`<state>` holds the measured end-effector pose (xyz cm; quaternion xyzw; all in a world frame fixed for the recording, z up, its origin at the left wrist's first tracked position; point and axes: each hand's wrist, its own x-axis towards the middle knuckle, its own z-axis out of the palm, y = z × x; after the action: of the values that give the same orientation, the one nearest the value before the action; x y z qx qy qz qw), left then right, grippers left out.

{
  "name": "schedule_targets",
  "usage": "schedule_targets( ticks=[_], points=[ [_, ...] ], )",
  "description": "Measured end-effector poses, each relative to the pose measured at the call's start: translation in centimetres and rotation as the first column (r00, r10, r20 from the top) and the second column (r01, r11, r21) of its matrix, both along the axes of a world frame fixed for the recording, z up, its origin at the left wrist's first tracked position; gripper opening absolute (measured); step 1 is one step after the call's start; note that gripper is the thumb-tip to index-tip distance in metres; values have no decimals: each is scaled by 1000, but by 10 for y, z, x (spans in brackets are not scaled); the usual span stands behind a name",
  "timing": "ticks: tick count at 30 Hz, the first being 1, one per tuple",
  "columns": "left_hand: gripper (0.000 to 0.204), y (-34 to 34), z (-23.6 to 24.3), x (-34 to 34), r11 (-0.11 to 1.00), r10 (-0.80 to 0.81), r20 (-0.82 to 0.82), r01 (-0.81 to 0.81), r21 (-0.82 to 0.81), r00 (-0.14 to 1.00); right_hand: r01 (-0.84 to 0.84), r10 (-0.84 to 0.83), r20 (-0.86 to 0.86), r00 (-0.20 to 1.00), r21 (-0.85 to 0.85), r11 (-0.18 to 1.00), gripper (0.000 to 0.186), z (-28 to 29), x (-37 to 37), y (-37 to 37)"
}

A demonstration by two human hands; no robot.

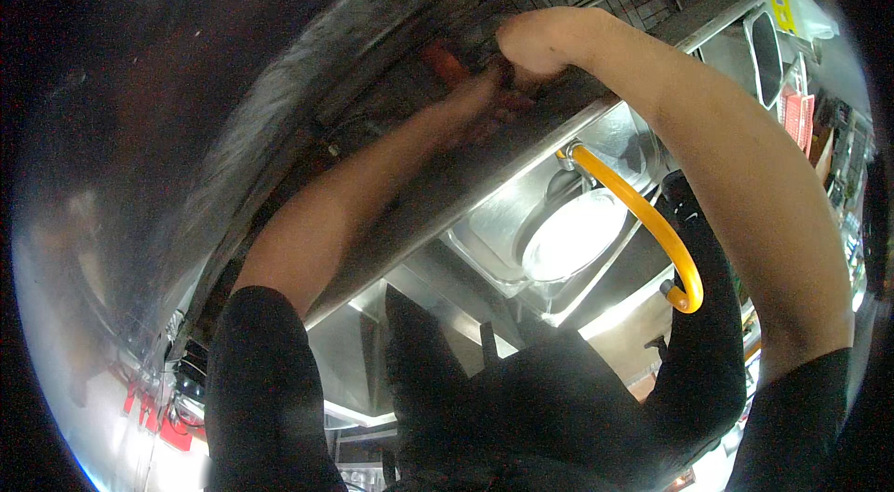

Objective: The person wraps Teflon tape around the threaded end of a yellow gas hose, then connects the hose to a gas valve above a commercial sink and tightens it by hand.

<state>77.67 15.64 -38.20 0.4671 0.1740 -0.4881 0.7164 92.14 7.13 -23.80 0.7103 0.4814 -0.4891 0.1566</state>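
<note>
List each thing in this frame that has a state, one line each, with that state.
left hand: reached up under the metal hood, closed around a reddish object, grip partly hidden.
right hand: curled shut at the hood's grate, beside the left hand.
reddish object: held up against the dark grate.
metal hood: dull and greasy-looking.
yellow hose: bent in an arc over the sink.
sink: holds a round pan, brightly lit.

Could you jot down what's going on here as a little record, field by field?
Setting: kitchen with steel surfaces, seen from a head camera
Left hand: reaching up into a dark steel hood, at a reddish object
Right hand: fist closed beside the left, up in the same recess
Grip contents: too dark to tell
Below: steel sink with a bright round pan and a yellow hose
</note>
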Motion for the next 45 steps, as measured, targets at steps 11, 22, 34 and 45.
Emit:
schedule_targets(
  ticks=[11, 22, 34, 45],
  points=[
    [40, -22, -54, -5, 996, -20, -37, 23, 82, 999, -26, 14, -108, 994, -110, 994, 30, -42, -11, -16],
    [39, -18, -12, -1, 995, 35, -75, -28, 97, 997, -43, 29, -163, 986, -83, 996, 27, -27, -1, -15],
    [47, -9, 4, 3, 988, -133, -123, 141, 64, 984, 822, -850, -44, 526, 284, 494, 49, 247, -82, -106],
    [41, -4, 18, 8, 985, -147, -9, 147, 87, 989, 868, -927, 86, 364, 331, 372, 29, 212, -204, -147]
  ],
)
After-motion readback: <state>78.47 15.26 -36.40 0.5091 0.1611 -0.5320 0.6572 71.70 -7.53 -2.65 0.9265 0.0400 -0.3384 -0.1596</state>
